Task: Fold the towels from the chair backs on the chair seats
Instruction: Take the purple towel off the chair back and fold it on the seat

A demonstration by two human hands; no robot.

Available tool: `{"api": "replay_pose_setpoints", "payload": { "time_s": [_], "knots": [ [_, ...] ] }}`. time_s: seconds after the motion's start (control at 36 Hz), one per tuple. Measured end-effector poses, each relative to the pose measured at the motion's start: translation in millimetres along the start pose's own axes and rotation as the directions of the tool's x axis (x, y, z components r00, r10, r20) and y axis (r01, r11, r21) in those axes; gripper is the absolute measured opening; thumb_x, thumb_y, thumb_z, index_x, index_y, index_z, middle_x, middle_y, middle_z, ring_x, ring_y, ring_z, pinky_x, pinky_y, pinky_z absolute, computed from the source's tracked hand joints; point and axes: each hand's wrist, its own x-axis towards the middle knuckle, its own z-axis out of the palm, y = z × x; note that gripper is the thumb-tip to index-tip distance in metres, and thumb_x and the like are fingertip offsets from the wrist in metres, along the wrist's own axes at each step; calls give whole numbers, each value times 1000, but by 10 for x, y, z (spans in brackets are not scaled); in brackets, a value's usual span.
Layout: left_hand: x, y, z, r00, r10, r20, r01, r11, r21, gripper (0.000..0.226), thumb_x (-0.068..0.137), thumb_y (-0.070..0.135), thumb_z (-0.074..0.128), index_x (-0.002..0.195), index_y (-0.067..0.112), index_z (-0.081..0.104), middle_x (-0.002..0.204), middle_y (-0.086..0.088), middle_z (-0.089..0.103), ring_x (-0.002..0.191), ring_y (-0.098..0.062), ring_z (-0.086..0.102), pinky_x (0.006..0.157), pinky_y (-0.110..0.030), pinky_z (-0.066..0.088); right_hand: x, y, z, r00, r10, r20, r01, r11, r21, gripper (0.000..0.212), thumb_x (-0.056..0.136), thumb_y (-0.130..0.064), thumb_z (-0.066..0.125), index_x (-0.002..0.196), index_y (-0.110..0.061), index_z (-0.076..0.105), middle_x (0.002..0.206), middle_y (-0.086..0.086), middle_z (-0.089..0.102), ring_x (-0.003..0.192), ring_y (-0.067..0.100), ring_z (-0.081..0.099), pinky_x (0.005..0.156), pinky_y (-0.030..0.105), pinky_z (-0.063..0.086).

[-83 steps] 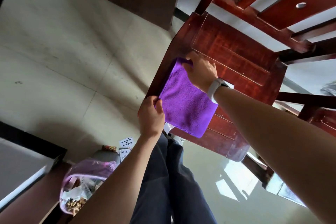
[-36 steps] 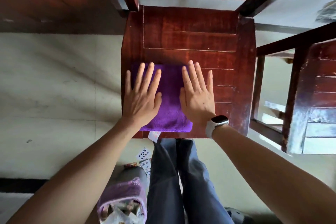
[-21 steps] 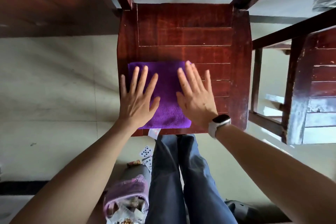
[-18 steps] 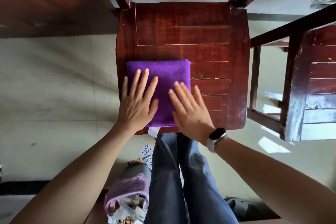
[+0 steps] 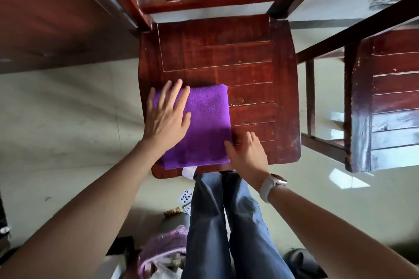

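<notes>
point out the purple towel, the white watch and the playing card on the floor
purple towel (image 5: 207, 120), head view, middle of its bare top face
white watch (image 5: 269, 187), head view, on its band at the wrist
playing card (image 5: 185, 195), head view, on its face

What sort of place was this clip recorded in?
Probably a home dining or living area. Two dark red wooden chairs stand side by side on a pale tiled floor, with playing cards on the floor by the person's feet and a purple towel on the nearer seat.
</notes>
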Motion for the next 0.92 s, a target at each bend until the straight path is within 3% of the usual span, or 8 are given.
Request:
{"api": "replay_pose_setpoints", "payload": {
  "time_s": [0.11,0.28,0.42,0.5,0.58,0.69,0.81,0.92],
  "knots": [
    [243,-44,18,992,-86,94,91,994,-58,53,88,29,52,137,10,40,136,-12,47,130,-29,36,111,-53,14,52,-48,56,975,104,197,-79,988,-131,46,83,-51,52,108,-13,51,109,6,61,103,28,57,82,35,44],
    [290,-82,-24,976,-174,129,185,980,-76,42,84,27,56,120,7,53,110,-20,56,105,-39,51,90,-47,38,169,-117,-86,963,173,207,-156,983,-94,41,80,-42,54,109,-14,46,105,13,65,96,34,61,76,37,44],
    [111,-34,10,883,-390,260,465,797,-385,47,80,25,63,121,6,52,114,-18,57,107,-35,54,88,-40,44,515,-98,-585,995,66,-74,-53,983,173,31,81,-24,59,106,-7,52,101,15,63,96,36,56,81,42,45],
    [148,19,33,843,-423,333,537,695,-478,46,76,25,66,117,7,57,106,-16,61,97,-33,59,85,-43,49,758,-138,-761,965,18,-260,13,993,117,41,83,-17,56,120,-3,50,119,17,53,113,35,46,94,45,38],
    [345,119,-41,809,-525,263,558,548,-624,33,82,24,64,110,6,62,105,-15,64,97,-30,60,85,-35,48,781,-230,-780,935,-119,-333,106,993,-57,44,82,-18,55,124,-7,51,129,17,49,122,35,42,100,44,34],
    [680,156,-146,701,-609,371,644,317,-696,29,87,36,57,85,7,64,91,-18,65,85,-31,60,76,-35,45,611,-223,-550,824,-561,-77,473,757,-451,47,77,-23,65,121,-10,58,126,22,55,119,39,50,102,54,36],
    [831,122,-196,669,-564,484,675,188,-714,27,87,39,57,70,17,54,79,-7,54,73,-17,47,68,-30,37,497,-117,-329,830,-510,224,547,670,-501,67,82,-45,57,141,-25,34,152,17,21,139,39,17,111,57,19],
    [899,71,-185,671,-553,493,666,157,-730,17,84,33,64,79,17,62,78,1,59,70,-12,51,54,-18,38,535,-26,-232,833,-469,294,549,626,-554,77,81,-55,51,145,-32,16,155,14,4,142,37,2,113,57,11]
  ]
}}
